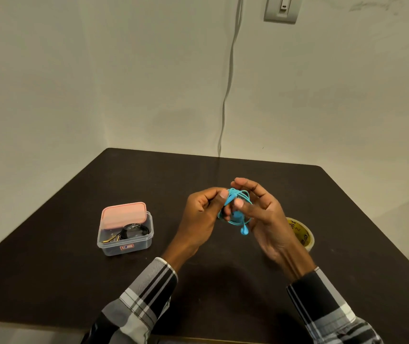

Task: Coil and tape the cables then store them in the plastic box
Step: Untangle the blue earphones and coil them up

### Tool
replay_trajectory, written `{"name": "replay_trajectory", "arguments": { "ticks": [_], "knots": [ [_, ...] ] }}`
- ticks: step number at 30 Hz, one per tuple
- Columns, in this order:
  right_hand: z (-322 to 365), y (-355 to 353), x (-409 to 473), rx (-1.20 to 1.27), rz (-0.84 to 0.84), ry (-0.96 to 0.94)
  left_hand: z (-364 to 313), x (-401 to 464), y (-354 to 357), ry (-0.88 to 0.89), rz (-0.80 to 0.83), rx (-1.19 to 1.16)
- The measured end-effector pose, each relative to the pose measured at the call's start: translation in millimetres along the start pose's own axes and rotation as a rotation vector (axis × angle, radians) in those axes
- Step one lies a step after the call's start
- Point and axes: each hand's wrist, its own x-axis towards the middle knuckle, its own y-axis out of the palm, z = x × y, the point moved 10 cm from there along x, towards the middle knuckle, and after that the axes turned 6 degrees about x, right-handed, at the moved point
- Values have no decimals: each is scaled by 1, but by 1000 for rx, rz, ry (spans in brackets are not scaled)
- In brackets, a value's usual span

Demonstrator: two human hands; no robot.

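Note:
Above the middle of the dark table [74, 281] I hold a coil of light blue earphone cable [235, 214] between both hands. My left hand [203, 217] grips the coil's left side, thumb on top. My right hand [263, 214] pinches its right side with thumb and fingers. One blue earbud [244, 230] dangles below the coil. A clear plastic box [125, 244] stands to the left, its pink lid [124, 215] lying askew over the back half. Inside it lies a coiled black cable [134, 230].
A roll of clear tape with yellow print [302, 234] lies on the table, partly hidden behind my right wrist. A thin grey wire [228, 90] runs down the wall to the table's far edge. A switch plate [282, 8] sits high on the wall.

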Motion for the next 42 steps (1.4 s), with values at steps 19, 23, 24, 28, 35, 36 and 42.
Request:
{"name": "replay_trajectory", "arguments": {
  "ticks": [19, 23, 24, 28, 35, 36, 42],
  "knots": [
    [3, -11, 1, 78, -113, -60, 1, 2, 4, 85, -60, 193],
    [4, -8, 0, 186, -45, -59, 1, 0, 5, 81, -69, 170],
    [4, -9, -1, 165, -45, -60, 1, 0, 4, 80, -71, 169],
    [7, -14, -9, -132, -101, -96, 3, 2, -1, 54, -97, 161],
    [9, -14, -18, -377, -130, -164, 13, -2, -8, -79, -146, -5],
    [11, -15, -19, -375, -140, -176, 19, -4, -7, -132, -129, -56],
    [20, -15, -18, -476, -127, -223, 43, -17, 5, -376, -42, -307]
  ]
}}
